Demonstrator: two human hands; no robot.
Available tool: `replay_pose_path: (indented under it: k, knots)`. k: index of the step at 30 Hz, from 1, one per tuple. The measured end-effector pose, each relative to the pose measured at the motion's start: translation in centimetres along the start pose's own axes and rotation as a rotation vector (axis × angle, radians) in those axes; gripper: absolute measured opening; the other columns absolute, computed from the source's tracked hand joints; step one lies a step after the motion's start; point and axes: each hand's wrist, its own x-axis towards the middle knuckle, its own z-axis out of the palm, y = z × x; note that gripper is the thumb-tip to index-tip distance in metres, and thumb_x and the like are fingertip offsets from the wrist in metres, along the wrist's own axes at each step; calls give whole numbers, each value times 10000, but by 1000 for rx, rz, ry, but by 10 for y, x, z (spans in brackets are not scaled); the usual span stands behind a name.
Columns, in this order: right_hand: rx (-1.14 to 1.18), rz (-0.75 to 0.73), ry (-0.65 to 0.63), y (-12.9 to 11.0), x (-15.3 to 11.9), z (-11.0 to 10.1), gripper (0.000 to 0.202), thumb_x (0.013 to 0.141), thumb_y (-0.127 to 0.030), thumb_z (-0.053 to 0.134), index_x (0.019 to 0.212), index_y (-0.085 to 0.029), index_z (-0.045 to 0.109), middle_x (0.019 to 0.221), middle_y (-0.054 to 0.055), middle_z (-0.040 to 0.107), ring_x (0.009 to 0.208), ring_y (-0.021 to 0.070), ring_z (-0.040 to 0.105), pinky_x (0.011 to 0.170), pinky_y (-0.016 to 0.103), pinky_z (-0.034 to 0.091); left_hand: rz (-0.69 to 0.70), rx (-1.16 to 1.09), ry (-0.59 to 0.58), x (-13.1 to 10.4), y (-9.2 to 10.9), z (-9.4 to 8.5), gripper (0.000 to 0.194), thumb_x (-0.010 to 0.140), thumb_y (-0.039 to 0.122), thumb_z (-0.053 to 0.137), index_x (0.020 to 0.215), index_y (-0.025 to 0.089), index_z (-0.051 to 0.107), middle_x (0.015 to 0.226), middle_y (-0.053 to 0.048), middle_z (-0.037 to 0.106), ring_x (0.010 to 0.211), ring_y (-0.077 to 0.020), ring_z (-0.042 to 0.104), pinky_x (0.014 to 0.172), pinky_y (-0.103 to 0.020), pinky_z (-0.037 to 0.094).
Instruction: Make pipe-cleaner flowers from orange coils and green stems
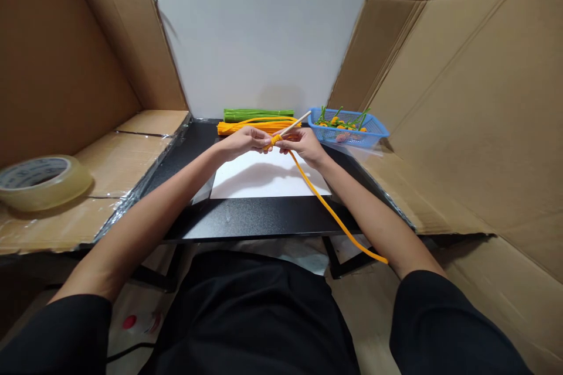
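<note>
An orange fuzzy stem (325, 205) is coiled around a thin pale stick (295, 123), and its long free end hangs down toward my right forearm. My left hand (251, 142) pinches the coil from the left. Close beside it, my right hand (303, 145) has its fingers closed on the coil and the stick, which points up to the right. Both hands are above a white sheet (264, 179). Behind them lie a bundle of orange stems (226, 128) and a bundle of green stems (257, 113).
A blue basket (373, 139) with green and orange pieces stands at the back right of the black table (237, 220). A roll of clear tape (73, 184) lies on cardboard at the left. Cardboard walls rise on both sides. Below, a red-capped bottle (147, 322) is on the floor.
</note>
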Motion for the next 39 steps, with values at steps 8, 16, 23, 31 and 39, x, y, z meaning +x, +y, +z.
replay_pose_path:
  k: [8, 16, 23, 31, 39]
  knots:
    - [89, 59, 79, 7, 1, -1, 420, 480, -422, 961, 702, -140, 742, 584, 13, 680, 528, 115, 606, 520, 248, 508, -50, -5, 133, 1, 2, 9, 321, 852, 398, 695, 993, 110, 708, 918, -146, 725, 763, -186, 651, 707, -330, 514]
    - [117, 111, 123, 10, -1, 3, 440, 476, -428, 970, 710, -131, 744, 620, 30, 695, 525, 110, 601, 502, 243, 507, 212, 848, 382, -6, 9, 35, 163, 922, 239, 575, 898, 148, 707, 898, -140, 716, 918, -287, 643, 851, -428, 468]
    - [102, 111, 89, 12, 2, 2, 454, 469, -408, 972, 767, -141, 756, 649, 26, 712, 557, 121, 632, 526, 248, 538, 107, 657, 410, -2, 0, 33, 230, 903, 162, 508, 895, 135, 736, 870, -130, 739, 845, -261, 662, 794, -392, 477]
    - [93, 71, -16, 8, 2, -8, 518, 500, -363, 968, 929, -147, 773, 703, 18, 736, 575, 124, 642, 568, 265, 550, -14, 79, 79, 3, -8, 2, 190, 865, 271, 628, 865, 117, 739, 807, -119, 746, 697, -177, 672, 680, -318, 555]
    - [121, 22, -42, -4, -2, -3, 455, 507, -440, 959, 799, -157, 752, 697, 29, 731, 569, 121, 627, 550, 255, 501, -74, -350, -82, -4, -2, 8, 167, 859, 268, 614, 808, 139, 708, 775, -116, 677, 652, -152, 587, 652, -335, 527]
